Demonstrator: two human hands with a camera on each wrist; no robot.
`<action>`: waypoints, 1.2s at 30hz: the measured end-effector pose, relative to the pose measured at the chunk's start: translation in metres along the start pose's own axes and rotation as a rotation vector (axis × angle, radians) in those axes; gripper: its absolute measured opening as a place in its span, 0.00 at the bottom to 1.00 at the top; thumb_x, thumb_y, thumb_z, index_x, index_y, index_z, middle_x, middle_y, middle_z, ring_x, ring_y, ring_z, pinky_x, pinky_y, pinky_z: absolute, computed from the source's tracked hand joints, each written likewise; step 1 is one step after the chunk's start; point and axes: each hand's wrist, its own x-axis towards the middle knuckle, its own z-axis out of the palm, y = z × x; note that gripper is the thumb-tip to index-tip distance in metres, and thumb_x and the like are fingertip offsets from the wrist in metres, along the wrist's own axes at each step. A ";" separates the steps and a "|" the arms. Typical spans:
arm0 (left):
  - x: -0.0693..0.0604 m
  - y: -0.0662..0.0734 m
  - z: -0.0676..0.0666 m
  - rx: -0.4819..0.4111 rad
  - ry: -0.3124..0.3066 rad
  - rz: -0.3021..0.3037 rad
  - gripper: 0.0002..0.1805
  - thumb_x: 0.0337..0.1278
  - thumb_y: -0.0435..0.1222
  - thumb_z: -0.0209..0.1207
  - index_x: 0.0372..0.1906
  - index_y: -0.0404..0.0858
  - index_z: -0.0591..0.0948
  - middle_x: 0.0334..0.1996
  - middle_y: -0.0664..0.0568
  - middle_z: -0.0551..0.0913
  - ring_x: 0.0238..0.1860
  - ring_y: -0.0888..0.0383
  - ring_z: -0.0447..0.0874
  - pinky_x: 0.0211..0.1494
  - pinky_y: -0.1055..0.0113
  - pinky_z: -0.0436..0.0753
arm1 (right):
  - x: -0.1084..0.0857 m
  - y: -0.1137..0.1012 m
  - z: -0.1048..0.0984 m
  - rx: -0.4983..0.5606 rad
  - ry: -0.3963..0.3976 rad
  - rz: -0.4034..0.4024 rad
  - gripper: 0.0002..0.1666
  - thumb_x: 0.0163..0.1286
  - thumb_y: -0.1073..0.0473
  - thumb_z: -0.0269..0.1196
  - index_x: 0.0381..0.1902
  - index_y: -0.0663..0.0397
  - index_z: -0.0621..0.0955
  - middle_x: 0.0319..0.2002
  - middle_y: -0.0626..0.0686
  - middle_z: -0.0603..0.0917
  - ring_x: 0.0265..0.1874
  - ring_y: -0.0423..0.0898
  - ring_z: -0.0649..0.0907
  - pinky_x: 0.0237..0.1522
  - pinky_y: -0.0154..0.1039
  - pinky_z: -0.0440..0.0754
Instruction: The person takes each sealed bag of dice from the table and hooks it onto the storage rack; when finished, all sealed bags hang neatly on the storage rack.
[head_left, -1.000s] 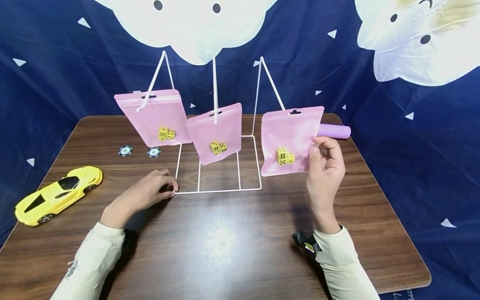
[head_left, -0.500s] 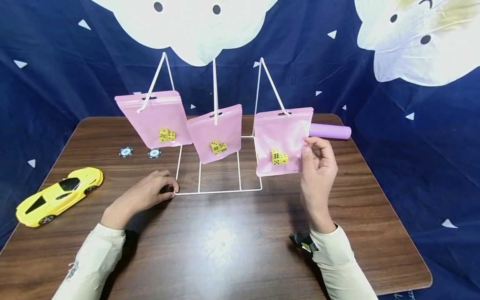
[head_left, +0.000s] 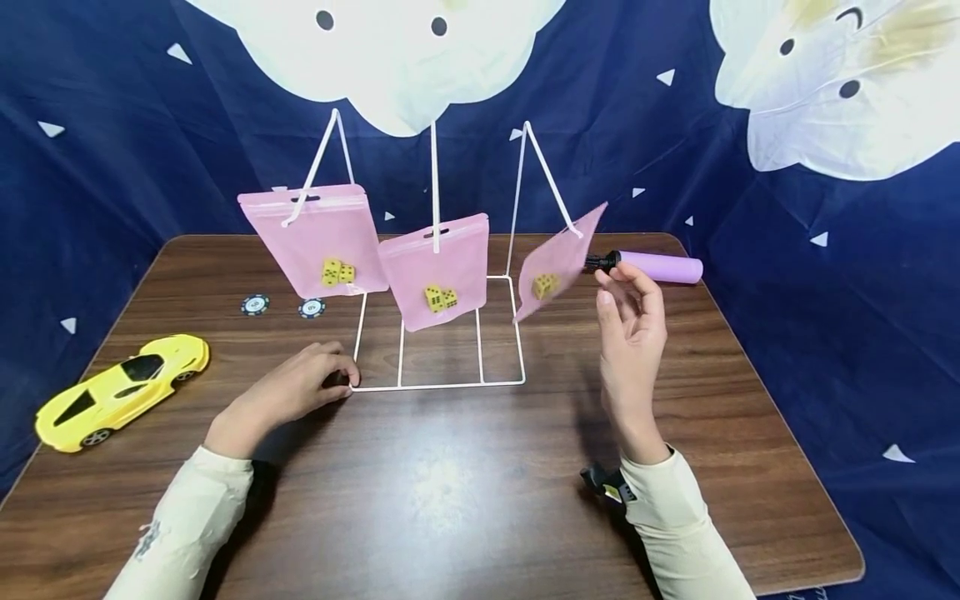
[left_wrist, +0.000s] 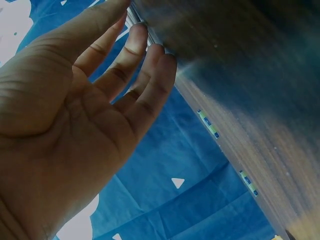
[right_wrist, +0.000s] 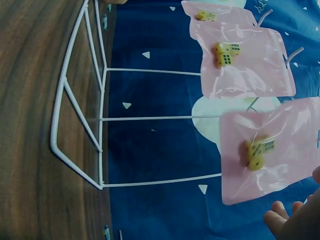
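Observation:
A white wire rack (head_left: 442, 387) stands on the table, with a pink zip bag on each of its three hooks. The left bag (head_left: 288, 237) and middle bag (head_left: 461, 262) face forward; the right bag (head_left: 567, 257) hangs turned nearly edge-on. Yellow dice (head_left: 545, 286) show through each bag. My left hand (head_left: 296, 385) pinches the rack's front left corner between thumb and finger; in the left wrist view that contact is cut off at the top. Just right of the right bag, my right hand (head_left: 633, 346) is raised, fingers loosely bent, holding nothing and apart from the bag.
A yellow toy car (head_left: 123, 392) sits at the table's left. Two poker chips (head_left: 255, 305) lie behind it, left of the rack. A purple cylinder with a black end (head_left: 660, 267) lies behind my right hand. Blue cloth (head_left: 780, 292) hangs around the table.
The right bag first shifted left with its hole over the hook's end. My right hand then let go of it, and the bag swung round to a narrow angle. The left hand stayed put.

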 end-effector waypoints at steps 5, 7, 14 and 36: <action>0.000 -0.001 0.000 -0.002 -0.001 -0.011 0.09 0.62 0.28 0.74 0.38 0.44 0.87 0.38 0.54 0.79 0.44 0.46 0.80 0.52 0.43 0.78 | -0.002 0.003 -0.001 -0.036 -0.023 -0.001 0.20 0.76 0.75 0.60 0.62 0.62 0.80 0.59 0.55 0.83 0.63 0.52 0.83 0.68 0.39 0.78; 0.000 -0.001 -0.001 -0.003 0.001 -0.012 0.09 0.62 0.27 0.74 0.38 0.44 0.87 0.38 0.54 0.79 0.43 0.47 0.80 0.52 0.44 0.78 | -0.003 0.003 -0.001 -0.039 -0.044 -0.006 0.19 0.76 0.75 0.60 0.62 0.62 0.81 0.57 0.54 0.84 0.61 0.49 0.84 0.68 0.39 0.77; -0.002 -0.001 0.000 -0.001 -0.006 -0.017 0.09 0.62 0.28 0.74 0.39 0.44 0.87 0.38 0.54 0.79 0.44 0.47 0.80 0.52 0.44 0.78 | -0.008 0.005 -0.002 -0.097 -0.119 -0.015 0.15 0.78 0.74 0.60 0.59 0.67 0.83 0.54 0.52 0.87 0.60 0.46 0.85 0.66 0.37 0.79; -0.003 0.000 0.000 -0.007 -0.003 -0.018 0.09 0.62 0.28 0.74 0.38 0.44 0.86 0.38 0.55 0.79 0.43 0.48 0.80 0.52 0.44 0.78 | -0.015 0.006 -0.004 -0.154 -0.154 -0.033 0.16 0.80 0.73 0.59 0.61 0.79 0.78 0.57 0.53 0.85 0.61 0.48 0.84 0.69 0.43 0.78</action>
